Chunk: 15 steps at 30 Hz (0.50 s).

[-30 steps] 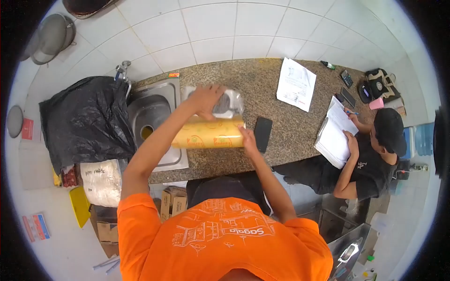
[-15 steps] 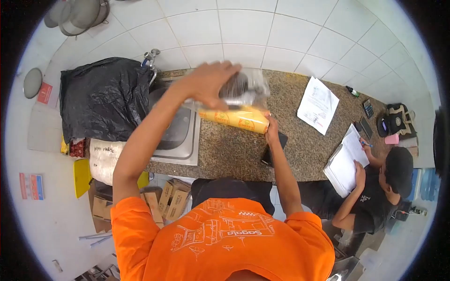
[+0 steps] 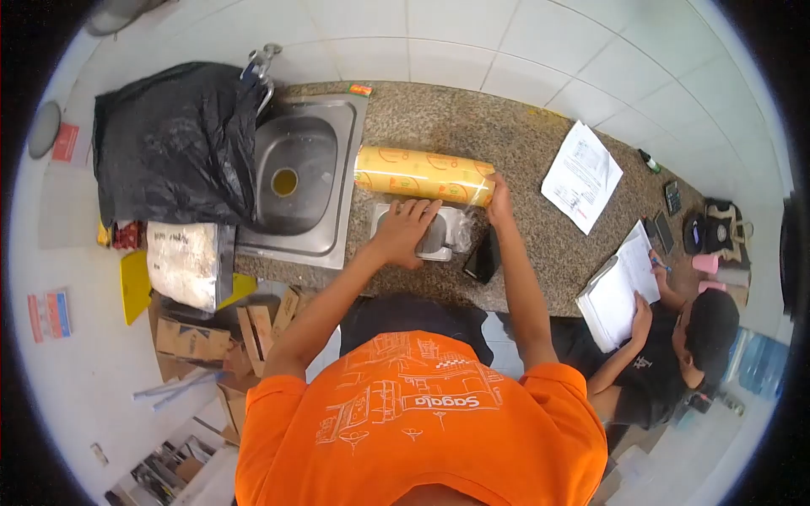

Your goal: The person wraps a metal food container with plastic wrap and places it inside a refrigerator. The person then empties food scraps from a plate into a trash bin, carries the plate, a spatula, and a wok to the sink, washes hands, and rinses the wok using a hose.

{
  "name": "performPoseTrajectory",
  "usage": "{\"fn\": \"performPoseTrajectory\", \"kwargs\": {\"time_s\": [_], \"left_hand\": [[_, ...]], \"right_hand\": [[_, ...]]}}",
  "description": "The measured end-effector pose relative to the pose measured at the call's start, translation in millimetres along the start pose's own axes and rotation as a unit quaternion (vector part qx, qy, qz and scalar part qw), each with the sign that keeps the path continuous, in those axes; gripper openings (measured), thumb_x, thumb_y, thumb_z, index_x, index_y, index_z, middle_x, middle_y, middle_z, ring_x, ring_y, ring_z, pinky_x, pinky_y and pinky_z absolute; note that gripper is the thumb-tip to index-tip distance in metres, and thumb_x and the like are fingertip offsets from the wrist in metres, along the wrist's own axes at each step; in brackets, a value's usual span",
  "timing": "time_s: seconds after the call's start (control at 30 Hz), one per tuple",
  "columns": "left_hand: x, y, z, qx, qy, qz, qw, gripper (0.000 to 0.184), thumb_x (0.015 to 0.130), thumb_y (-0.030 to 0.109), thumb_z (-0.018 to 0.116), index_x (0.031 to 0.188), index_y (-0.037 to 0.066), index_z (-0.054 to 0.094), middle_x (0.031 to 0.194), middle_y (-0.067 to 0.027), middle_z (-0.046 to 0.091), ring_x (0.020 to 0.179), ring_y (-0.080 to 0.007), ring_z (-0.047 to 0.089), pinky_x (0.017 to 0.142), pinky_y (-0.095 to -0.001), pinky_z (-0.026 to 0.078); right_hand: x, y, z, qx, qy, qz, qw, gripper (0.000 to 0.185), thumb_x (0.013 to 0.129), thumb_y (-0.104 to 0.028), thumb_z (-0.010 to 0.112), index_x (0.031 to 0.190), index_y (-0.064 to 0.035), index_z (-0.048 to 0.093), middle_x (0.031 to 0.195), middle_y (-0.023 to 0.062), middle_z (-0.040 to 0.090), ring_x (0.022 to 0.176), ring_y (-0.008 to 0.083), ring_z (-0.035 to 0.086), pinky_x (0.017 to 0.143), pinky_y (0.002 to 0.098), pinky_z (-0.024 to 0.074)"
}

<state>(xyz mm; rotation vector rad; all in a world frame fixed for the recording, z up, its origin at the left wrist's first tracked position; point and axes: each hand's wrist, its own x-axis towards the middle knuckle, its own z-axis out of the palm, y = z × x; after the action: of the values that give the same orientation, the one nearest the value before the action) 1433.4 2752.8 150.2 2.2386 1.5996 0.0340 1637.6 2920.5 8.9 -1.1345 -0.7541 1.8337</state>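
Note:
A thick roll of cling film [image 3: 422, 171], yellow with red print, lies across the counter. My right hand [image 3: 499, 202] is closed around its right end. Just in front of the roll is a small pale rectangular tray [image 3: 437, 240] with clear film bunched at its right side. My left hand [image 3: 407, 234] lies over the tray's left part with fingers spread, hiding that part and its contents. A black phone-like object [image 3: 483, 257] rests beside the tray, near my right forearm.
Left of the roll is a steel sink [image 3: 297, 160] with a tap [image 3: 263, 67] and a black plastic bag [image 3: 177, 139] at its side. Papers [image 3: 582, 177] lie to the right. A seated person [image 3: 650, 363] writes in a notebook [image 3: 614, 295]. Cardboard boxes [image 3: 192, 339] stand below.
My left hand and the film-covered tray have come down from above the roll to the counter in front of it. The roll now lies behind the tray, my right hand still on its end.

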Motion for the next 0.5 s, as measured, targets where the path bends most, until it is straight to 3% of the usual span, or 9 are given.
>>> {"fn": "performPoseTrajectory", "kwargs": {"time_s": [0.13, 0.17, 0.2, 0.23, 0.3, 0.37, 0.4, 0.47, 0.5], "left_hand": [[7.9, 10.4, 21.2, 0.010, -0.050, -0.005, 0.999, 0.121, 0.053, 0.042, 0.082, 0.148, 0.004, 0.018, 0.145, -0.0173, 0.033, 0.137, -0.0339, 0.028, 0.110, -0.0546, 0.019], [4.6, 11.5, 24.6, 0.006, -0.046, -0.011, 0.999, 0.121, 0.053, 0.042, 0.082, 0.148, 0.004, 0.018, 0.145, -0.0173, 0.033, 0.137, -0.0339, 0.028, 0.110, -0.0546, 0.019], [-1.2, 14.9, 28.0, -0.037, 0.024, -0.019, 0.999, 0.119, 0.055, 0.046, 0.081, 0.147, 0.004, 0.020, 0.144, -0.0179, 0.033, 0.137, -0.0343, 0.028, 0.110, -0.0553, 0.019], [-6.5, 17.8, 30.4, -0.079, 0.094, -0.027, 0.992, 0.117, 0.056, 0.050, 0.080, 0.147, 0.004, 0.022, 0.144, -0.0185, 0.033, 0.136, -0.0347, 0.028, 0.110, -0.0561, 0.018], [-15.9, 11.1, 29.6, -0.127, 0.165, -0.064, 0.976, 0.109, 0.062, 0.057, 0.076, 0.144, 0.002, 0.030, 0.144, -0.0199, 0.032, 0.137, -0.0361, 0.026, 0.111, -0.0544, 0.017], [-22.3, 6.6, 35.3, -0.201, 0.286, -0.160, 0.923, 0.102, 0.068, 0.063, 0.069, 0.141, 0.000, 0.035, 0.141, -0.0208, 0.034, 0.137, -0.0375, 0.026, 0.113, -0.0515, 0.016], [-23.0, 10.9, 39.8, -0.204, 0.287, -0.165, 0.921, 0.102, 0.068, 0.063, 0.069, 0.141, 0.000, 0.035, 0.141, -0.0208, 0.034, 0.137, -0.0375, 0.026, 0.113, -0.0515, 0.016], [-17.4, 21.8, 45.9, -0.125, 0.257, -0.111, 0.952, 0.097, 0.074, 0.066, 0.062, 0.139, -0.001, 0.038, 0.138, -0.0202, 0.039, 0.135, -0.0364, 0.029, 0.113, -0.0500, 0.017], [-16.5, 26.2, 48.1, -0.126, 0.259, -0.115, 0.951, 0.097, 0.074, 0.066, 0.062, 0.139, -0.001, 0.038, 0.138, -0.0202, 0.039, 0.135, -0.0364, 0.029, 0.113, -0.0500, 0.017]], "right_hand": [[-4.9, -14.1, -10.0, -0.146, 0.043, 0.043, 0.987, 0.038, 0.085, -0.027, 0.049, 0.108, 0.0015, 0.061, 0.097, 0.0110, 0.064, 0.088, 0.0235, 0.060, 0.081, 0.0355, 0.0458], [-21.5, -40.6, 4.3, -0.310, 0.033, 0.016, 0.950, 0.042, 0.085, -0.030, 0.050, 0.112, 0.0013, 0.059, 0.104, 0.0150, 0.062, 0.094, 0.0276, 0.059, 0.085, 0.0378, 0.0445], [-34.3, -60.1, 17.5, -0.464, 0.021, -0.014, 0.885, 0.047, 0.086, -0.034, 0.051, 0.117, 0.0011, 0.057, 0.110, 0.0189, 0.061, 0.099, 0.0317, 0.058, 0.089, 0.0401, 0.0432], [-40.4, -63.3, 26.9, -0.469, 0.017, -0.014, 0.883, 0.047, 0.086, -0.034, 0.051, 0.117, 0.0011, 0.057, 0.110, 0.0189, 0.061, 0.099, 0.0317, 0.058, 0.089, 0.0401, 0.0432], [-53.5, -62.3, 55.6, -0.563, 0.123, -0.432, 0.694, 0.050, 0.088, -0.035, 0.050, 0.123, 0.0017, 0.052, 0.122, 0.0223, 0.056, 0.116, 0.0340, 0.050, 0.101, 0.0438, 0.0353], [-68.1, -71.1, 83.8, -0.590, -0.076, -0.432, 0.678, 0.049, 0.091, -0.039, 0.050, 0.126, -0.0042, 0.052, 0.128, 0.0189, 0.052, 0.120, 0.0351, 0.047, 0.102, 0.0461, 0.0334], [-67.2, -54.1, 92.2, -0.592, -0.081, -0.430, 0.677, 0.049, 0.091, -0.039, 0.050, 0.126, -0.0042, 0.052, 0.128, 0.0189, 0.052, 0.120, 0.0351, 0.047, 0.102, 0.0461, 0.0334], [-49.3, -22.8, 107.5, -0.679, -0.220, -0.436, 0.549, 0.041, 0.091, -0.039, 0.050, 0.121, -0.0105, 0.058, 0.123, 0.0149, 0.057, 0.117, 0.0326, 0.051, 0.103, 0.0477, 0.0327], [-41.8, -24.8, 113.9, -0.678, -0.224, -0.436, 0.547, 0.041, 0.091, -0.039, 0.050, 0.121, -0.0105, 0.058, 0.123, 0.0149, 0.057, 0.117, 0.0326, 0.051, 0.103, 0.0477, 0.0327]]}}
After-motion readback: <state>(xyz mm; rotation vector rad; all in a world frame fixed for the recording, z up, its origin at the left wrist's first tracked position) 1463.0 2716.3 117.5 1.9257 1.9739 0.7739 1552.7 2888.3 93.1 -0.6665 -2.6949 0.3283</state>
